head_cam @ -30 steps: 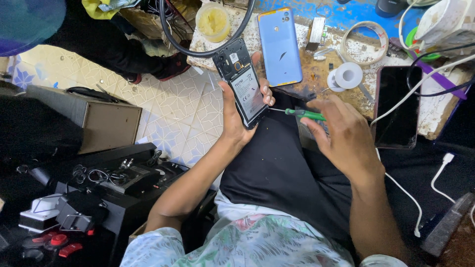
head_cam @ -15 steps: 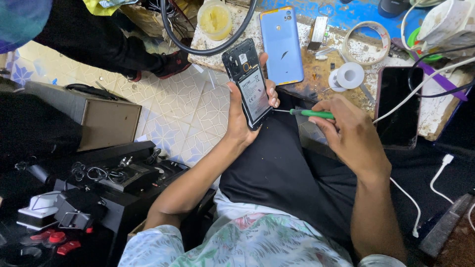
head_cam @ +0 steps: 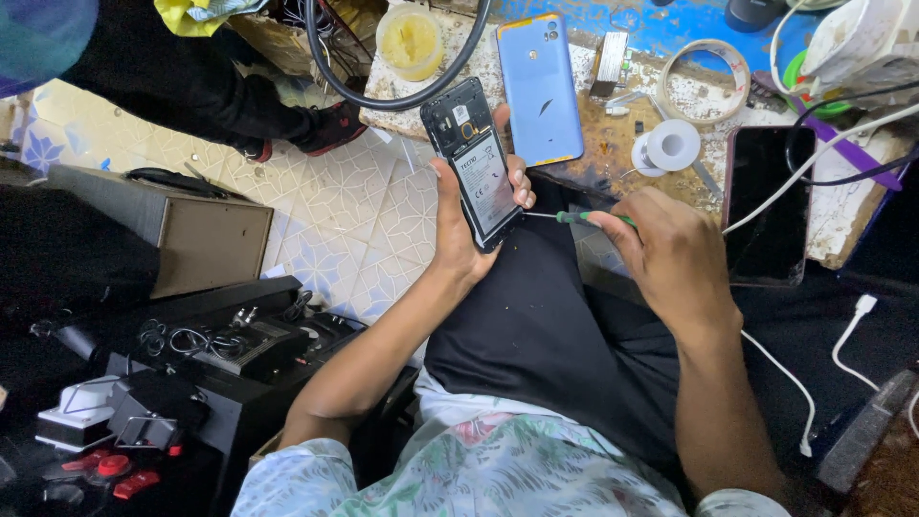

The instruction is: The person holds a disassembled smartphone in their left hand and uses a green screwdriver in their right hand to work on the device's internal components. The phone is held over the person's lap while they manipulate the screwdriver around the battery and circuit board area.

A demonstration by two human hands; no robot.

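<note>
While my left hand [head_cam: 458, 230] wraps its fingers [head_cam: 518, 182] round the opened phone [head_cam: 474, 163], I see that phone held upright over my lap, its back removed and the battery facing the camera. The fingers are closed on its two long edges, thumb on the near side.

My right hand [head_cam: 670, 258] is just right of the opened phone, its fingers curled shut on a green-handled screwdriver [head_cam: 584, 218]. The thin metal shaft points left, and its tip touches the phone's lower right edge.

Taking the opened phone as my landmark: directly beyond it, on the table [head_cam: 613, 144], lies a blue back cover [head_cam: 539, 91], near its top corner. Further right of the cover sit a white tape roll [head_cam: 670, 146] and, past that, a second phone with a dark screen [head_cam: 766, 206], lying flat with a white cable [head_cam: 814, 158] crossing above it. Up and left of the opened phone stands a small yellowish tub [head_cam: 410, 38], with a black hose [head_cam: 402, 96] looping round it. Below left of the phone is patterned floor tile [head_cam: 354, 220] and a brown box [head_cam: 206, 239].
</note>
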